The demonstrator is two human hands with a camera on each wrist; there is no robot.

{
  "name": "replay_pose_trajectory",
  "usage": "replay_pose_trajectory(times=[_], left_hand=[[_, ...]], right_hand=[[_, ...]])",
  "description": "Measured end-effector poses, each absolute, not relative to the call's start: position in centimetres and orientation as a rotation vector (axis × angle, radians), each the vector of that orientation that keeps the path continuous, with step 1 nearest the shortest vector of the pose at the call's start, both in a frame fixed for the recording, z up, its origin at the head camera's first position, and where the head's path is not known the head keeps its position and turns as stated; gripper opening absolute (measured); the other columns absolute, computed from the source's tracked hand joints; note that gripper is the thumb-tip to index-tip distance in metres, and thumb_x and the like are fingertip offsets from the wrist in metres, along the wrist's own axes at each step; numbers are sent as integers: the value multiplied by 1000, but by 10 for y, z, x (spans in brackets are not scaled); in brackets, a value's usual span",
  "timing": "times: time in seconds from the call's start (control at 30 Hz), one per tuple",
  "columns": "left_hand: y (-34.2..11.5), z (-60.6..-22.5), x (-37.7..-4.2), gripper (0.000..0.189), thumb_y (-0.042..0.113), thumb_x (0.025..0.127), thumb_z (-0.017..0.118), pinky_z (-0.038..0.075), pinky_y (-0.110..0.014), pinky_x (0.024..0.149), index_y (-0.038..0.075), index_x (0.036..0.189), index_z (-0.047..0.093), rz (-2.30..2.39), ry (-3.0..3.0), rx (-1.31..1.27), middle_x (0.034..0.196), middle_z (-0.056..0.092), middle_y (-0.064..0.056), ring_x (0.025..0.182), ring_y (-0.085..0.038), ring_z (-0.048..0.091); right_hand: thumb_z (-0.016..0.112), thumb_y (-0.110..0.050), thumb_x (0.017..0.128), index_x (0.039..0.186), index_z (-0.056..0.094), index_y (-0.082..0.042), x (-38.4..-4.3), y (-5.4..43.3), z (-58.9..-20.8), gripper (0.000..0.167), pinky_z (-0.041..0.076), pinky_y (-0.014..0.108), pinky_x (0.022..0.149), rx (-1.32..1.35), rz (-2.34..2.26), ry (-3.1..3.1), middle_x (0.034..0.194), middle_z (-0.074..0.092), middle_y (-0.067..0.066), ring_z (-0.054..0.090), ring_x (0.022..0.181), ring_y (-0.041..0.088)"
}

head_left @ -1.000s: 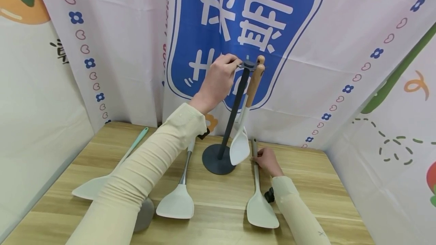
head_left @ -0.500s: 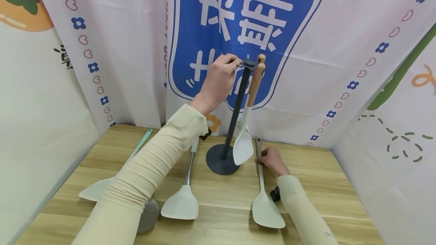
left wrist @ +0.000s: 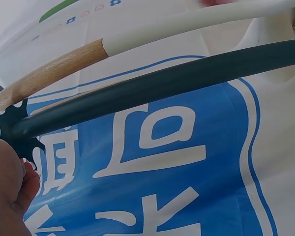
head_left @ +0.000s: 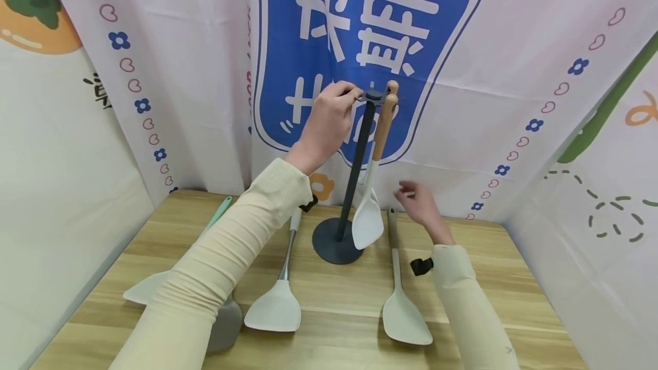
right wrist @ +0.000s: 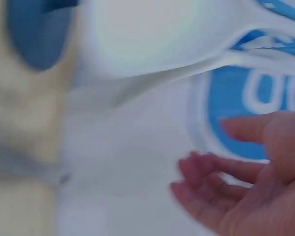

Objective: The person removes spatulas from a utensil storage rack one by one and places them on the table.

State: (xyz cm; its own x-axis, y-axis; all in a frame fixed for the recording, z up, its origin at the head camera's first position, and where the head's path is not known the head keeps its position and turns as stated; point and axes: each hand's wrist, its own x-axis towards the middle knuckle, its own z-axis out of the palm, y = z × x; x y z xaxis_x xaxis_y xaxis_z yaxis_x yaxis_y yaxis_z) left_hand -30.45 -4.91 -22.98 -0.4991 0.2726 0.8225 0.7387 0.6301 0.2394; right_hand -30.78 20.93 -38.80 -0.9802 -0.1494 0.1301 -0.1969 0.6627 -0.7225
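At the top of the dark utensil stand [head_left: 361, 147], my left hand [head_left: 330, 116] pinches one prong of its hooked crown [left wrist: 14, 125]. Two wooden-handled white utensils hang from the crown's right side; the front one is a spatula [head_left: 368, 224] with a slotted-looking edge behind it. My right hand [head_left: 418, 204] is in the air right of them, holding nothing. In the right wrist view its thumb is apart from its loosely bent fingers [right wrist: 201, 167]. Below it a pale turner [head_left: 403, 316] with a grey-brown handle lies on the wooden table.
Left of the stand's round base [head_left: 336, 241] lies a white turner [head_left: 275, 307] with a metal neck. A grey utensil head [head_left: 226, 324] and a green-handled turner [head_left: 146, 289] lie partly under the left sleeve. A printed cloth [head_left: 514, 73] hangs behind the table.
My right hand has let go of the grey-brown turner's handle and risen up, leaving it on the table. The left hand stays at the stand's top.
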Motion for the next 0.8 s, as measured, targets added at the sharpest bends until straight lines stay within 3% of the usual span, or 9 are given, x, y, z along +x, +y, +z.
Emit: replay_pose_trajectory(times=[0.27,0.53,0.8], left_hand=[[-52,-232,-304,28,-1,105,49,53,-26,100,-6,123,70,-756,-2066,-788,118,67,-17,110,-26,63],[-52,-233,-304,28,-1,105,49,53,-27,101,-6,124,70,-754,-2059,-792,118,68,-17,110,-26,63],[-51,-231,-306,29,-1,105,49,52,-26,101,-5,124,70,-749,-2048,-799,119,68,-17,110,-26,63]], right_hand=[[53,-11,106,148,45,5,-313,180,-333,46,46,51,110,605,1509,-2325,137,59,27,57,125,38],[46,6,104,152,35,10,-292,146,-287,50,40,54,115,754,1516,-2238,141,52,33,53,130,46],[47,9,103,149,40,10,-308,135,-287,47,42,52,114,799,1557,-2125,140,52,34,54,129,50]])
